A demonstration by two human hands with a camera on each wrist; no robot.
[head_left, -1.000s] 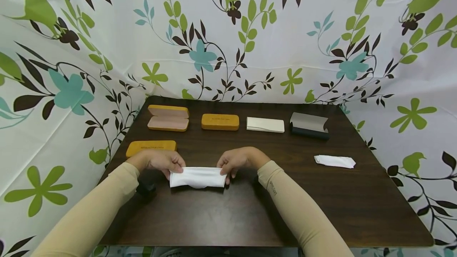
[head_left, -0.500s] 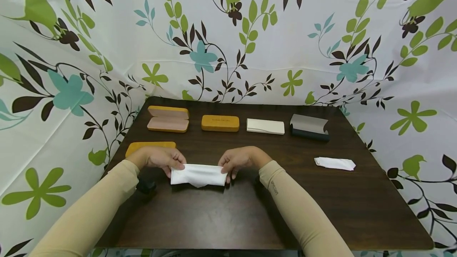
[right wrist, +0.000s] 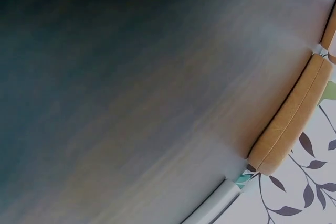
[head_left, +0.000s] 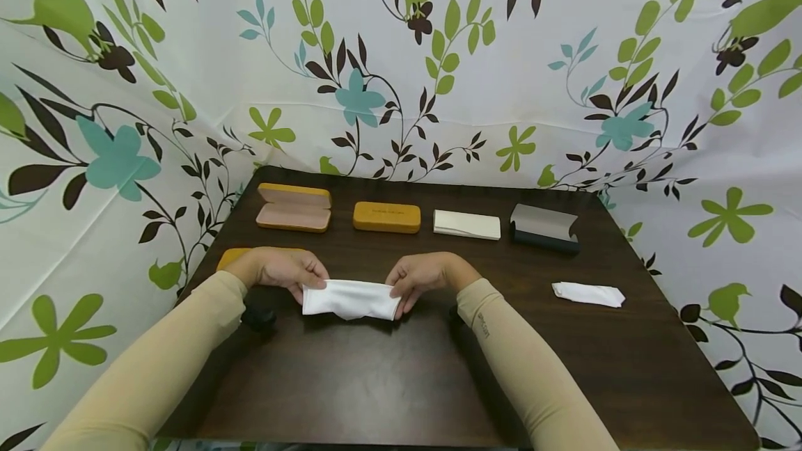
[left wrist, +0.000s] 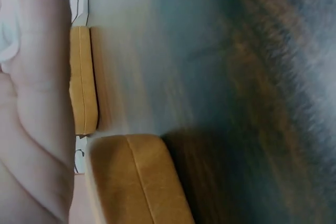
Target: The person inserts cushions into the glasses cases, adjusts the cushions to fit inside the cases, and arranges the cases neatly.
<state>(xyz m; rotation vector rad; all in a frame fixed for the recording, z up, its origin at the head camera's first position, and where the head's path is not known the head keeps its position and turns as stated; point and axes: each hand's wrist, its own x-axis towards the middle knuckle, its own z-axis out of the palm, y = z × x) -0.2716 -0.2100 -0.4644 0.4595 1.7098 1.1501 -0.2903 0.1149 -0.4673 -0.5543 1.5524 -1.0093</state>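
A person in beige sleeves holds a folded white cloth (head_left: 349,300) by its two ends over the near part of a dark wooden surface (head_left: 363,388). The left hand (head_left: 285,271) pinches one upper corner between thumb and fingers; the right hand (head_left: 422,278) pinches the opposite end, its fingertips curled behind the fabric. The cloth spans the gap between them, its lower edge dipping mid-way. Just behind the left wrist, a partly hidden yellow case (head_left: 233,256) rests. Along the back stand an open yellow case (head_left: 294,216), a closed yellow case (head_left: 386,218), a cream folded case (head_left: 466,225) and a grey-and-black case (head_left: 544,227). A second white cloth (head_left: 589,294) lies well to the right.
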